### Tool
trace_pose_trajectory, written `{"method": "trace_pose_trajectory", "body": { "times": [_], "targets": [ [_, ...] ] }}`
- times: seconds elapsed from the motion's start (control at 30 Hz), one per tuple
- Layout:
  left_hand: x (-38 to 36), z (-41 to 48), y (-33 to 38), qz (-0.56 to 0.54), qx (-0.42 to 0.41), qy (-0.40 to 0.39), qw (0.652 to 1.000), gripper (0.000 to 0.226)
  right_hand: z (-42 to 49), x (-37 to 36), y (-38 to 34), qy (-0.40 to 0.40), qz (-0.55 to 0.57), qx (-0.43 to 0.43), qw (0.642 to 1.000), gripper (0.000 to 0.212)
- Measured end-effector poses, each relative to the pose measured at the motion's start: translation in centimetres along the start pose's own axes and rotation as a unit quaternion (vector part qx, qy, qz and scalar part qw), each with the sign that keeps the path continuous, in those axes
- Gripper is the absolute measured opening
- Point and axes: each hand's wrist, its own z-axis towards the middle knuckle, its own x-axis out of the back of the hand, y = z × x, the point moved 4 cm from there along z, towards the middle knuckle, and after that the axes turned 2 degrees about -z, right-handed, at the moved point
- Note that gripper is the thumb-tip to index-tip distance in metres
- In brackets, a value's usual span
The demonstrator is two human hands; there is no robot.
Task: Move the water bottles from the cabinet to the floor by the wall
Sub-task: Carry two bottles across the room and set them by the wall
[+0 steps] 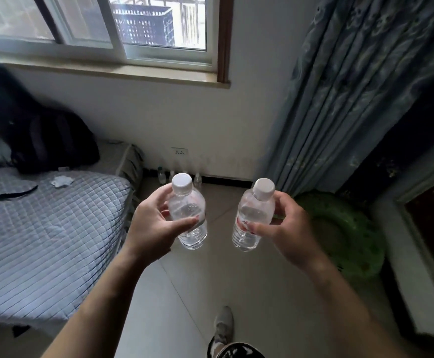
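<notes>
the left forearm [99, 301] and right forearm [352, 301] rise bare from the bottom edge. between them, a leg in dark patterned shorts [239, 351] and a grey shoe [223, 324] stand on the tiled floor [198, 285].

the left hand [154, 224] grasps the left bottle [188, 215] round its middle, thumb across the front and fingers behind. the right hand [288, 228] grasps the right bottle [252, 218] in the same way, with the thumb on a red-marked label and the fingers curled behind, near the neck. both bottles are clear, hold water and carry white caps [182, 183]. they are roughly upright with the tops leaning a little away. they are held in the air above the floor, apart from each other, touching only the hands.

ahead, at the foot of the white wall [159, 117] and under a socket [179, 151], more small bottles [162, 176] stand on the floor in a row. they are partly hidden behind the left bottle, so i cannot tell how many there are.

to the left is a bed [43, 228] with a grey quilted cover, and a black bag [55, 143] lies on it near the wall. a window [133, 27] sits above. to the right hangs a blue-grey curtain [345, 99], with a green ring [347, 236] on the floor at its foot, beside a dark framed panel [433, 228].
</notes>
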Motion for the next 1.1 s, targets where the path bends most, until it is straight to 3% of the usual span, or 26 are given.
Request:
{"method": "trace_pose_trajectory", "body": {
  "times": [0.47,1.1],
  "targets": [
    [0.6,17.7,-0.6,-0.008,0.017,0.016,1.000,0.069,19.0,-1.1,-3.2,-0.025,-0.004,0.016,1.000,0.064],
    [6.6,43.3,-2.1,0.005,0.007,-0.084,0.996,0.072,40.8,-9.5,-6.4,0.058,-0.013,-0.024,0.998,0.061]
  ]
}}
